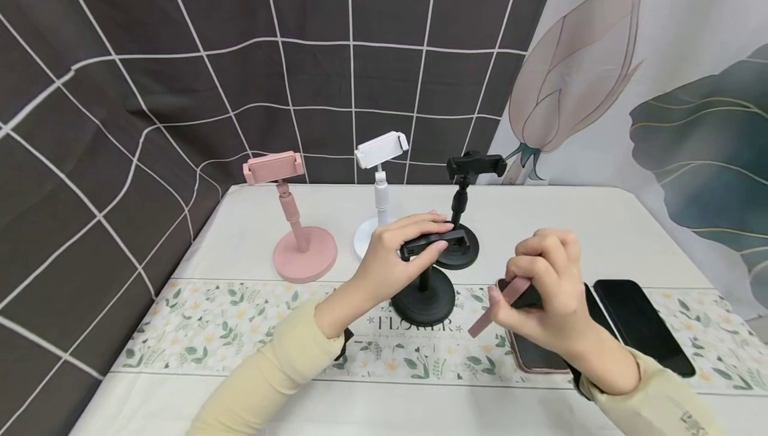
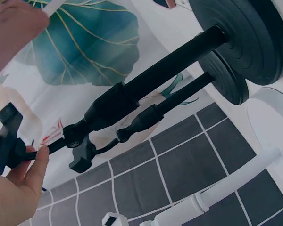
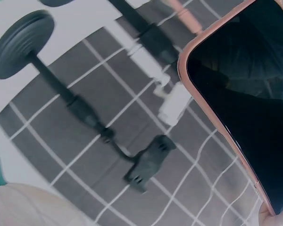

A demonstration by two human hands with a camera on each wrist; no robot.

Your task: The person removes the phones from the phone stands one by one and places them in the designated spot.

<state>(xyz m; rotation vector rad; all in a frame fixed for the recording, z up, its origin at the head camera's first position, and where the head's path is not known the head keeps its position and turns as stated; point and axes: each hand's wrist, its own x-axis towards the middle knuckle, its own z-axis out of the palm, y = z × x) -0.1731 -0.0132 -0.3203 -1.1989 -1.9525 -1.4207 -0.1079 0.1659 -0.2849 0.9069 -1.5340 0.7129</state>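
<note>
My left hand (image 1: 387, 263) grips the clamp of the nearer black phone stand (image 1: 423, 303), thumb in front and fingers over the top. In the left wrist view, fingertips pinch the thin neck behind the clamp of this black stand (image 2: 111, 108). My right hand (image 1: 549, 296) holds a phone in a pink case (image 3: 240, 94) by its edge. From the head view that phone (image 1: 498, 308) is seen almost edge-on, tilted, to the right of the stand. The right wrist view shows its dark screen, with only a bit of the hand at the lower corner.
Behind stand a pink phone stand (image 1: 305, 254), a white one (image 1: 381, 189) and another black one (image 1: 459, 206). A phone with a pinkish rim (image 1: 540, 358) and a black phone (image 1: 645, 326) lie at the right. A floral runner (image 1: 240, 326) crosses the white table.
</note>
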